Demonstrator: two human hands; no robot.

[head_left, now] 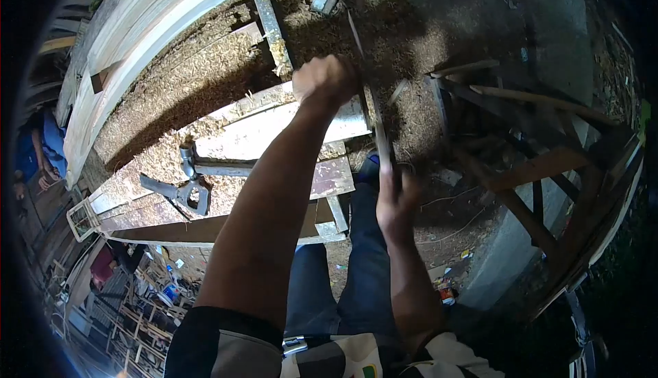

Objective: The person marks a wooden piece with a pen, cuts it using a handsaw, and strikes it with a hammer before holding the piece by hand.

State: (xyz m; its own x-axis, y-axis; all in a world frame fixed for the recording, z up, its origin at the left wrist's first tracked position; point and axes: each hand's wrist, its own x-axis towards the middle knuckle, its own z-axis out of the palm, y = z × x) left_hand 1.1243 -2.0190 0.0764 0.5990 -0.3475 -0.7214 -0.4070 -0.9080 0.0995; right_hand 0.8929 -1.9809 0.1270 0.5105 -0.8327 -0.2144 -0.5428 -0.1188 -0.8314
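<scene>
My right hand [397, 203] is closed around the handle of a handsaw. The long narrow saw blade [378, 128] points away from me and passes close by the end of a pale wooden board [281, 130]. On the far side of that board, near the same end, my left hand [323, 80] is closed in a fist; its fingertips are hidden, but it seems to grip the board. A hammer [188, 164] lies to the left, its handle running under my left forearm. Beside it is a tool with a dark looped handle [195, 196], perhaps another saw.
The bench planks [332, 178] are strewn with wood shavings. A large curved wooden structure [127, 56] stretches along the upper left. Wooden frames [541, 165] stand at right. Another person [51, 148] is at the far left, and cluttered timber [140, 330] lies lower left.
</scene>
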